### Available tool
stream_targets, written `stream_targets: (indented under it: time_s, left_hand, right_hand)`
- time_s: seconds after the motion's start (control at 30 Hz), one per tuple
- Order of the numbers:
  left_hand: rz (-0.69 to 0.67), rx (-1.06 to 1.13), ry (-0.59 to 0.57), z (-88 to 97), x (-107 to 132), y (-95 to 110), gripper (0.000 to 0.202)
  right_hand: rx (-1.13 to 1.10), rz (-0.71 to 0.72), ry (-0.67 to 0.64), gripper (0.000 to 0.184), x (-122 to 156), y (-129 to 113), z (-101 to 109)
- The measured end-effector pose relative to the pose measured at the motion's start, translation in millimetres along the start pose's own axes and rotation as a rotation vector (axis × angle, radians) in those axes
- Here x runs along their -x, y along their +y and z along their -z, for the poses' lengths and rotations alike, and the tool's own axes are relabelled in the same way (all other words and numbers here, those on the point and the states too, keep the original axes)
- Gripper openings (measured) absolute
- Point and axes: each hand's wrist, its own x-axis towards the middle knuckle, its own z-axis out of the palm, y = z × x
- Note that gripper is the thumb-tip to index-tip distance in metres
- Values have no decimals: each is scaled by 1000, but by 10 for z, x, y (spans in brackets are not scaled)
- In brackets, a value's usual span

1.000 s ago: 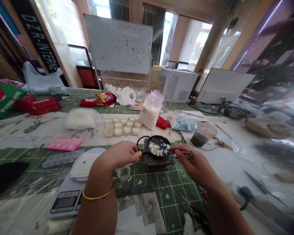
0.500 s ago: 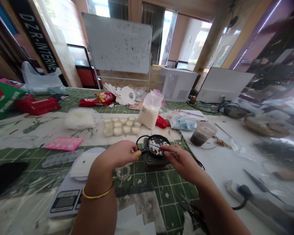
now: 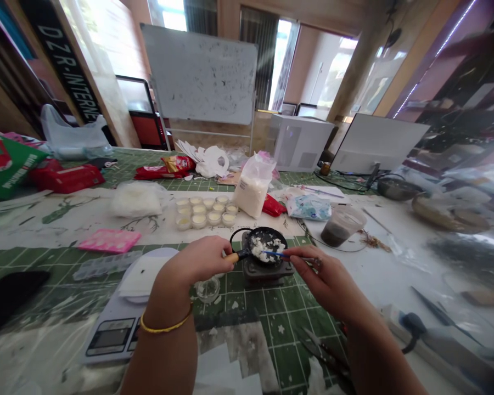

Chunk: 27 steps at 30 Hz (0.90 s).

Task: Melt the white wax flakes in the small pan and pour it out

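My left hand [image 3: 208, 257] is closed round the handle of a small black frying pan [image 3: 286, 240], with the handle's wooden end showing past the fingers. The pan sits on a small dark hot plate [image 3: 267, 278]. White crumbly pieces [image 3: 258, 253] lie in the pan. Between the fingers of my right hand [image 3: 319, 271] is a thin blue stick [image 3: 276, 254], its tip among the white pieces; its kind cannot be made out. A small clear glass dish [image 3: 208, 289] stands below the pan's handle, left of the hot plate.
Several small cups of pale filling [image 3: 198, 220] stand behind the pan beside a bag of white granules [image 3: 253, 186]. A kitchen scale [image 3: 109, 337] lies left, scissors [image 3: 323, 351] lower right. Farther right are a cup of dark stuff [image 3: 333, 233] and a power strip [image 3: 428, 340].
My right hand has moved to the right, drawing the blue stick with it across the pan. The white pieces have shifted a little. My left hand keeps its hold on the handle.
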Motion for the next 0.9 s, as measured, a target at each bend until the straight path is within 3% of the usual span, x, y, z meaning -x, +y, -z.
stream_targets:
  time_s: [0.1, 0.27, 0.47, 0.67, 0.83, 0.9]
  left_hand:
    - [10, 4, 2, 0, -4, 6, 26]
    - [4, 15, 1, 6, 12, 11, 27]
    - [11, 21, -5, 17, 25, 18, 27]
    - [8, 13, 4, 23, 39, 30, 26]
    - [14, 13, 0, 22, 34, 28, 26]
    - [18, 17, -4, 22, 29, 25, 26]
  right_hand:
    - [31, -19, -6, 25, 4, 36, 29]
    - [114, -61, 185, 26, -30, 118, 76]
    - [123, -22, 76, 26, 1, 53, 69]
    - [187, -35, 180, 27, -8, 87, 84]
    - [87, -34, 11, 27, -2, 25, 36]
    - [15, -13, 3, 28, 12, -12, 24]
